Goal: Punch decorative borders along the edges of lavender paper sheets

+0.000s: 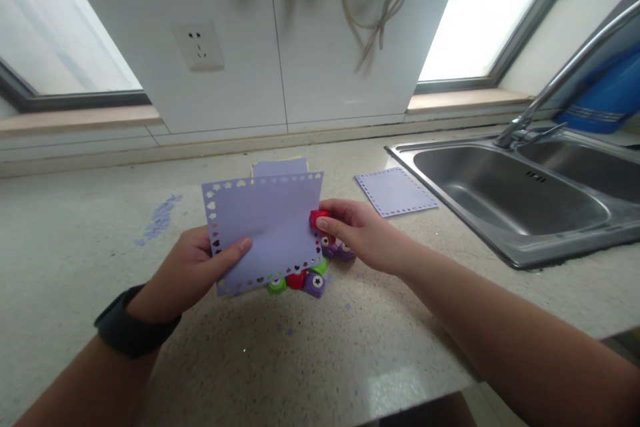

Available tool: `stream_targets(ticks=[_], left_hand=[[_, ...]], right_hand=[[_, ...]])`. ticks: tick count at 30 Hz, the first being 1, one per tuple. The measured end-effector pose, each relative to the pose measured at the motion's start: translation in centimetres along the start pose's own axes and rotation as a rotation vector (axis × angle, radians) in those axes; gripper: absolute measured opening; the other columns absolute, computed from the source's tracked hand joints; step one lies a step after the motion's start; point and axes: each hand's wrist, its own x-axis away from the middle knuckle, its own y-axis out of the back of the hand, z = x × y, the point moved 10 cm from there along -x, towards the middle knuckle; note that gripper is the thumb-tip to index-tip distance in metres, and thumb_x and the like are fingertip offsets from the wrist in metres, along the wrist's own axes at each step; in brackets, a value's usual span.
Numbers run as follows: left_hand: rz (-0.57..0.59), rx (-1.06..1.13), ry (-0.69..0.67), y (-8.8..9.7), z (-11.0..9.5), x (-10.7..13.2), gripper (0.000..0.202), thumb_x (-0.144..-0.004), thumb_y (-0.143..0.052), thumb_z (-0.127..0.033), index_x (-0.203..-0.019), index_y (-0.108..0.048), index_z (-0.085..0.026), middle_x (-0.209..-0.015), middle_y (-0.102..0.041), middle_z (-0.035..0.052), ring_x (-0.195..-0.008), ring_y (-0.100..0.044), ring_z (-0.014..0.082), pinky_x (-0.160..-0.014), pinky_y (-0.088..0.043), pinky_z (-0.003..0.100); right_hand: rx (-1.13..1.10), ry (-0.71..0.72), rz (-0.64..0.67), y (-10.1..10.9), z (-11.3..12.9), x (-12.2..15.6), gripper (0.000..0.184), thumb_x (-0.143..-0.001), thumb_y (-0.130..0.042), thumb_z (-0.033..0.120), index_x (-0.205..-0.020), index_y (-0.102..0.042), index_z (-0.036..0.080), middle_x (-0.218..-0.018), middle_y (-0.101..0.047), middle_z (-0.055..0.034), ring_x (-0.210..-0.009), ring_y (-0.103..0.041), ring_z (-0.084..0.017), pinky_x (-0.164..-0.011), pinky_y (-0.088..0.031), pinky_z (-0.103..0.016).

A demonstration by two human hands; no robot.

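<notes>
My left hand (200, 263) pinches a purple sheet of paper (270, 223) at its lower left, thumb on top and the other fingers behind. Small heart, star and flower shaped holes run along the sheet's edges. My right hand (357, 233) is closed on a red craft punch (319, 219) at the sheet's right edge. Below and behind the sheet lie several more punches: a green one (277, 285), a red one (296, 279) and purple ones (315, 284), partly covered by the paper.
Another purple sheet with a punched border (397, 191) lies beside the steel sink (500, 193). More purple paper (280, 167) rests behind the held sheet. Punched-out paper bits (159, 220) are scattered at left on the speckled countertop (240, 360). A tap (520, 127) rises behind the sink.
</notes>
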Motion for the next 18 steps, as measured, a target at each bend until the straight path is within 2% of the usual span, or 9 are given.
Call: stream_targets(ticks=[4,7,12,15,18], left_hand=[[0.007,0.025,0.017,-0.2,0.2,0.0,0.030,-0.084,-0.070,-0.048,-0.093,-0.077,-0.020,-0.080,-0.077,0.0049,-0.070,-0.070,0.0223,-0.062,-0.060,0.032],[0.010,0.032,0.036,-0.3,0.5,-0.1,0.035,-0.084,-0.069,-0.049,-0.098,-0.077,-0.019,-0.077,-0.076,0.0048,-0.067,-0.069,0.0217,-0.060,-0.059,0.031],[0.001,0.057,0.057,-0.3,0.9,-0.2,0.032,-0.082,-0.071,-0.051,-0.086,-0.077,-0.019,-0.072,-0.075,0.0040,-0.064,-0.068,0.0212,-0.059,-0.058,0.030],[-0.003,0.081,0.081,-0.3,1.1,-0.2,0.032,-0.081,-0.071,-0.052,-0.079,-0.076,-0.020,-0.069,-0.074,0.0037,-0.064,-0.068,0.0222,-0.059,-0.058,0.031],[-0.003,0.109,0.108,-0.4,1.3,-0.1,0.032,-0.080,-0.072,-0.053,-0.088,-0.078,-0.022,-0.075,-0.077,0.0047,-0.067,-0.070,0.0236,-0.060,-0.059,0.031]], right_hand=[[-0.054,-0.027,0.010,0.1,-0.3,0.0,0.016,-0.097,-0.060,0.029,-0.103,-0.070,0.019,-0.093,-0.067,-0.0033,-0.077,-0.057,-0.012,-0.072,-0.046,-0.027],[-0.114,-0.051,0.011,0.2,-0.6,0.0,0.014,-0.095,-0.063,0.028,-0.102,-0.071,0.020,-0.092,-0.068,-0.0031,-0.075,-0.058,-0.012,-0.071,-0.047,-0.026],[-0.223,-0.073,-0.061,0.6,-1.2,0.0,0.016,-0.089,-0.073,0.028,-0.103,-0.070,0.020,-0.091,-0.071,-0.0027,-0.073,-0.063,-0.011,-0.066,-0.049,-0.024],[-0.300,-0.095,-0.082,0.7,-1.7,0.0,0.018,-0.083,-0.079,0.028,-0.097,-0.071,0.019,-0.089,-0.072,-0.0031,-0.072,-0.063,-0.011,-0.067,-0.051,-0.023],[-0.408,-0.106,-0.069,0.4,-2.1,-0.1,0.020,-0.079,-0.083,0.027,-0.095,-0.073,0.019,-0.088,-0.073,-0.0035,-0.073,-0.064,-0.010,-0.070,-0.051,-0.023]])
